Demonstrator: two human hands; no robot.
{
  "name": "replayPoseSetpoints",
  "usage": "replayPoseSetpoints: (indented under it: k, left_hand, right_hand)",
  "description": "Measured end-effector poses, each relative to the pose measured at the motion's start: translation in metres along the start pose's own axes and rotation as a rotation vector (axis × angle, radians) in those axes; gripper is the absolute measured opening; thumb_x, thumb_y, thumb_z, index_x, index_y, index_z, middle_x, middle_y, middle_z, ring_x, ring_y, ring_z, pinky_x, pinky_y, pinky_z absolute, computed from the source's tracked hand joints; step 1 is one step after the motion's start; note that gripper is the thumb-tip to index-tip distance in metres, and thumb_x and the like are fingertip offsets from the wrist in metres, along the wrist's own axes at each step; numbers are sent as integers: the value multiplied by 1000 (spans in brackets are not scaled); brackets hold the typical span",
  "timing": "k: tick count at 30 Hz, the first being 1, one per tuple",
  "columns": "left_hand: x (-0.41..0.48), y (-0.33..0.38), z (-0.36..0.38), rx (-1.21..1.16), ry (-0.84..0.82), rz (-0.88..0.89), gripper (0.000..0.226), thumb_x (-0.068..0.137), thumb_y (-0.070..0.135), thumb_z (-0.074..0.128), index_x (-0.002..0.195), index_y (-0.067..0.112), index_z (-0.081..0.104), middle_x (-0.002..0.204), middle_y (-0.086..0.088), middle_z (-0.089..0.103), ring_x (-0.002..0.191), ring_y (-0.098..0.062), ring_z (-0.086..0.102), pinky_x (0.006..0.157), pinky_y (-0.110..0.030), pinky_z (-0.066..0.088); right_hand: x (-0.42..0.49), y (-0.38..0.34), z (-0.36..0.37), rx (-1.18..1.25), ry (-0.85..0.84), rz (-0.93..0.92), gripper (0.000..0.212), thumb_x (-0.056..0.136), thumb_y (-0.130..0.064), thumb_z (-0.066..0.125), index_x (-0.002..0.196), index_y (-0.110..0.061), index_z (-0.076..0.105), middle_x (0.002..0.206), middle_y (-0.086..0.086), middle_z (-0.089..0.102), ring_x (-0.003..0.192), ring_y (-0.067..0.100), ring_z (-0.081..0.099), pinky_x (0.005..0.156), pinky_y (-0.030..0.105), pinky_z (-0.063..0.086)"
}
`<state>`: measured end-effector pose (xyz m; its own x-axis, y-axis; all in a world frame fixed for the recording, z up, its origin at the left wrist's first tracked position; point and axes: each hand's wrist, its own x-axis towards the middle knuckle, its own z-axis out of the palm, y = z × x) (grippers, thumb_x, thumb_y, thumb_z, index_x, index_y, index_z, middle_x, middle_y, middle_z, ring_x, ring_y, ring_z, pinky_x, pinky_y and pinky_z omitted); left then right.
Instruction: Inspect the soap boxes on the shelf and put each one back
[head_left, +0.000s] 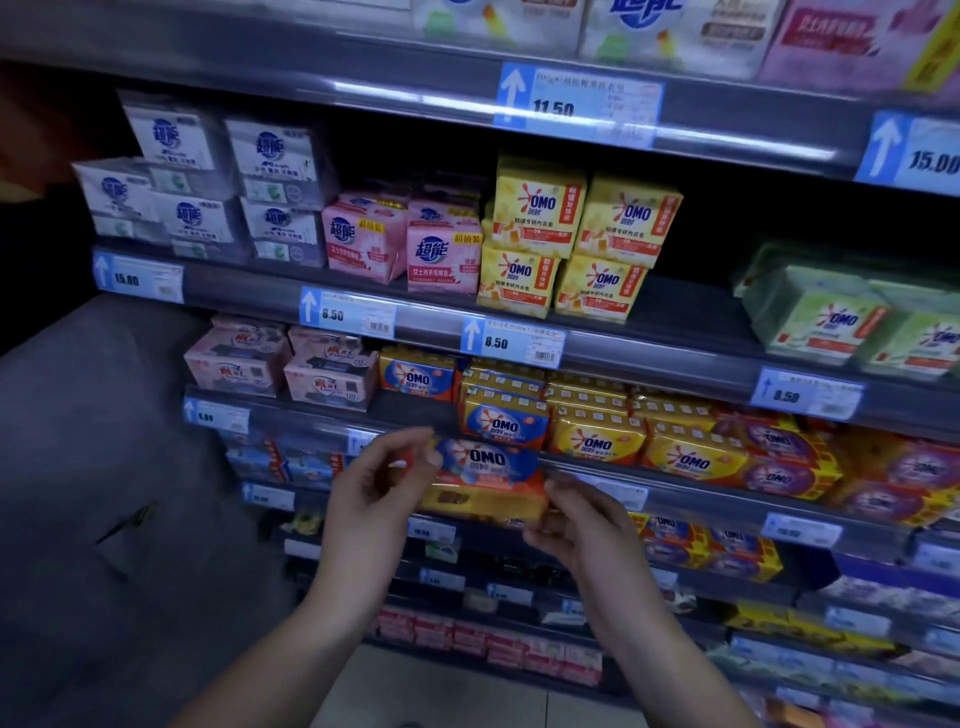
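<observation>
A: OMO soap pack (488, 480) held in front of the third shelf's edge, just below the gap (415, 410) in the blue-and-orange OMO row. Left hand (374, 483) pinches its left end, thumb and fingers closed on it. Right hand (576, 519) grips the right end from below, fingers curled round it.

B: Handling?

A: Looks like glossy film over solid bars: probably stiff, moderately heavy for its size, slick. Holding both short ends seems sound; one-handed, grip across the broad faces.

B: Anything unclear?

A: Pack's lower face and right end are covered by the right hand. Small print is blurred. Gap's depth is dark. Lower shelves too dim to name.
</observation>
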<state>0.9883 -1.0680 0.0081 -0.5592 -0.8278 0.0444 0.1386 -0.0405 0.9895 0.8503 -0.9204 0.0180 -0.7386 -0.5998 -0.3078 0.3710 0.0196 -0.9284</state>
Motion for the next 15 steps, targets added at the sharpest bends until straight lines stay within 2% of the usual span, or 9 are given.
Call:
replayPoseSetpoints:
  k: [3,6,9,12,15]
  left_hand:
    - [-6,12,7,96,-52,207,61,73,44,83,128,36,57,121,11,71,104,-10,69,81,-27,59]
    - [-10,20,15,129,-65,326,69,67,39,88,126,38,51,123,11,68,92,-12,67,76,-23,56]
    - [-10,22,15,151,-61,385,48,72,36,86,112,35,60,117,9,68,96,-18,69,76,-27,57]
    - [-3,15,4,193,-20,431,20,81,35,79,99,30,72,120,6,67,112,-16,67,83,-19,54]
    - [2,4,-7,41,3,218,19,87,34,73,105,29,75,110,2,74,102,-11,71,79,-20,54]
  right_hand:
    - [-1,4,5,-13,-13,98,21,103,-7,58,107,-18,75,104,9,81,95,26,78,74,32,63]
    - [-5,8,13,51,-90,135,27,104,1,50,111,-15,71,108,11,81,101,27,78,82,35,61]
    - [-6,9,18,78,-106,121,29,105,1,48,115,-13,71,110,13,80,103,28,77,82,34,60]
    - [-8,5,20,46,-30,-14,36,103,-2,53,103,-27,78,107,3,80,98,22,77,75,29,62]
    - [-12,-1,23,-86,64,-259,33,95,-7,67,103,-38,74,103,-4,77,99,20,75,77,30,61]
